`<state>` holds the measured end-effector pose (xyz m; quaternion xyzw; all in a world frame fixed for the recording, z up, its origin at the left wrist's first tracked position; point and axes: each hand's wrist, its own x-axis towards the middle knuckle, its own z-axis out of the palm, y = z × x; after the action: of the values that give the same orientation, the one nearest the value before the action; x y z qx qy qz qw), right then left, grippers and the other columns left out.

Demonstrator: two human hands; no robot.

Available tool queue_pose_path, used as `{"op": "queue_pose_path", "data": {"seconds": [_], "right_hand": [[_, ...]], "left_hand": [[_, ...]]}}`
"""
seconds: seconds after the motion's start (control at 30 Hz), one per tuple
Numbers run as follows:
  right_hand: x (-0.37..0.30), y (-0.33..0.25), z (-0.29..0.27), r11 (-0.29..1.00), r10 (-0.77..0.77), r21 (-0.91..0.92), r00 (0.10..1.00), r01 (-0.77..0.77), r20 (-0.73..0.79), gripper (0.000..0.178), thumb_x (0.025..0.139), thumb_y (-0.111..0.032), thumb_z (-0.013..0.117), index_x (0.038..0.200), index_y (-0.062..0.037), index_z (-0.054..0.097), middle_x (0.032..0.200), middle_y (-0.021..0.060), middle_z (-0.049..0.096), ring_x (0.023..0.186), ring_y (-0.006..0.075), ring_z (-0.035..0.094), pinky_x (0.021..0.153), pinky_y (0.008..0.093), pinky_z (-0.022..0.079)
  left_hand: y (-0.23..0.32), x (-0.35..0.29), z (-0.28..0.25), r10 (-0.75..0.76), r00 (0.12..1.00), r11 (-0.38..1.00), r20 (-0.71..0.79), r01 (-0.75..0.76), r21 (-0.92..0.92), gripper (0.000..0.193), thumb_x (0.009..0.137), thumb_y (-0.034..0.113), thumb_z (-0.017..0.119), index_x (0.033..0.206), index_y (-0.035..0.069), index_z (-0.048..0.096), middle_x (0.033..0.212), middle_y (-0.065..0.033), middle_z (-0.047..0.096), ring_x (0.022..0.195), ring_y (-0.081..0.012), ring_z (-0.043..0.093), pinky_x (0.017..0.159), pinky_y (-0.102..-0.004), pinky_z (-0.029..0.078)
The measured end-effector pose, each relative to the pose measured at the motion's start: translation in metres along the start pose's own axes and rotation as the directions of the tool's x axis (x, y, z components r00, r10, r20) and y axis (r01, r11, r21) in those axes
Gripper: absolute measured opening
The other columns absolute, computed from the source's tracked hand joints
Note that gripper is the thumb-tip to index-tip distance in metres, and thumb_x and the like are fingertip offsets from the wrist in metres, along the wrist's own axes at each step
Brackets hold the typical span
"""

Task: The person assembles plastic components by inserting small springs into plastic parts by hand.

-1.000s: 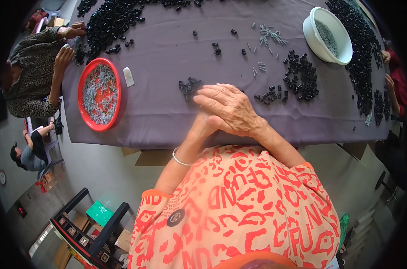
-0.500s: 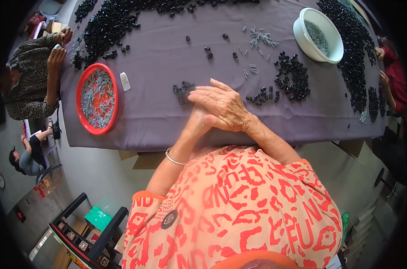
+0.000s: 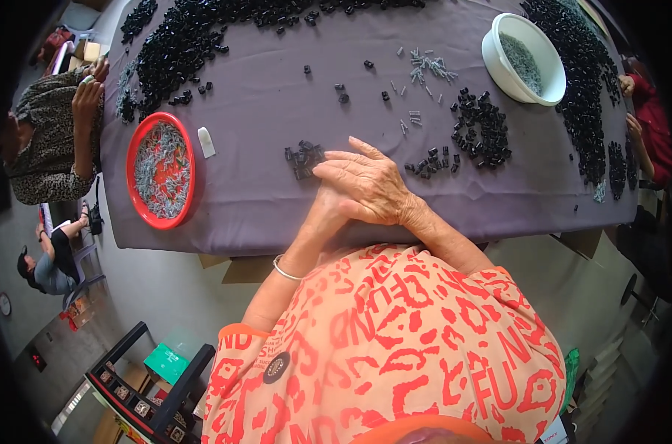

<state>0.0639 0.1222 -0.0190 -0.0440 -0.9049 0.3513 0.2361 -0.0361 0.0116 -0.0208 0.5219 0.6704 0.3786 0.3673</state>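
Observation:
My right hand [image 3: 373, 183] lies across my left hand, its fingers stretched out and pointing left. Beneath it, my left hand [image 3: 330, 201] shows only its back near the wrist; its fingers are hidden. A small cluster of black plastic pieces [image 3: 302, 160] sits on the cloth just beyond the fingertips of my right hand. To the right of my hands lie a short row of black pieces [image 3: 431, 164] and a larger heap of them [image 3: 481, 132]. Thin grey pins [image 3: 429, 68] are scattered farther back.
A red basin [image 3: 194, 172] of grey pins stands at left, beside a small white piece [image 3: 206, 142]. A white bowl [image 3: 494, 58] of pins is at far right. Big black heaps [image 3: 175, 55] line the purple-grey cloth [image 3: 262, 96]. Other people's hands [image 3: 88, 100] work at both sides.
My hands stay one over the other in almost the same place. The whole view has shifted slightly. The pieces on the cloth lie as before.

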Motion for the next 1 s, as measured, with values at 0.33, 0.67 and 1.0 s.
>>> {"op": "queue_pose_path", "data": {"seconds": [0.33,0.67,1.0], "right_hand": [[0.001,0.002,-0.003,0.996,-0.042,-0.074,0.998,0.039,-0.038,0.053,0.087,-0.050,0.042,0.114,-0.0075,0.059,0.113,0.0077,0.060,0.117,0.0284,0.049,0.108,0.0473,0.024],[-0.032,0.038,-0.070,0.786,0.285,-0.403,0.853,-0.469,-0.438,0.011,0.073,-0.014,0.068,0.082,-0.0110,0.062,0.080,0.0021,0.056,0.081,0.0229,0.052,0.072,0.0381,0.040],[-0.028,0.045,-0.068,0.744,0.160,-0.566,0.917,-0.355,-0.365,0.009,0.076,-0.014,0.065,0.077,-0.0109,0.057,0.076,0.0016,0.054,0.079,0.0207,0.053,0.071,0.0357,0.038]], "left_hand": [[-0.007,0.006,0.010,0.059,0.993,0.998,-0.103,-0.062,-0.019,0.038,0.083,0.014,0.056,0.117,-0.001,0.048,0.112,-0.0189,0.050,0.108,-0.0301,0.049,0.090,-0.0366,0.042],[0.035,0.003,-0.019,-0.370,0.901,0.841,-0.224,0.223,-0.493,0.019,0.085,0.004,0.057,0.103,0.003,0.064,0.076,-0.0004,0.060,0.059,-0.0065,0.055,0.053,-0.0202,0.047],[0.020,0.010,-0.033,0.104,0.861,0.905,-0.497,0.125,0.406,0.024,0.074,0.008,0.066,0.098,0.007,0.065,0.076,-0.0101,0.054,0.067,-0.0282,0.056,0.062,-0.0392,0.046]]}}
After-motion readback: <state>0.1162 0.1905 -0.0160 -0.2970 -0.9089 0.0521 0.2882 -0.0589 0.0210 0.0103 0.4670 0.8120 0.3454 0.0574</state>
